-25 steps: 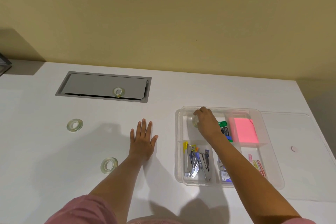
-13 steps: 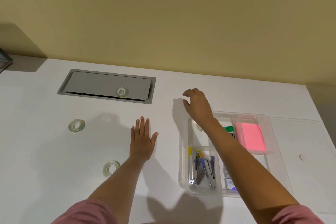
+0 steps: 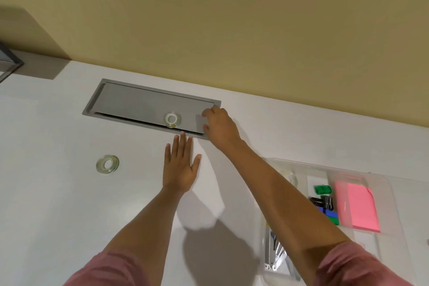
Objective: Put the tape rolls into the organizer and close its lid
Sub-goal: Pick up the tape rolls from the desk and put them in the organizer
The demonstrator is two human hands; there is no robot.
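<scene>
nearest, the left hand (image 3: 180, 167) lies flat on the desk (image 3: 53, 193), fingers spread, gripping nothing. beyond it the right hand (image 3: 220, 124) reaches over the grey hatch (image 3: 139, 102), fingers loosely parted and empty. the tape roll (image 3: 173, 120) lies flat just left of those fingertips, nearer the right hand.

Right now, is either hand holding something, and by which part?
Nothing is held. The right hand reaches open toward the tape roll; the left hand lies flat.
</scene>
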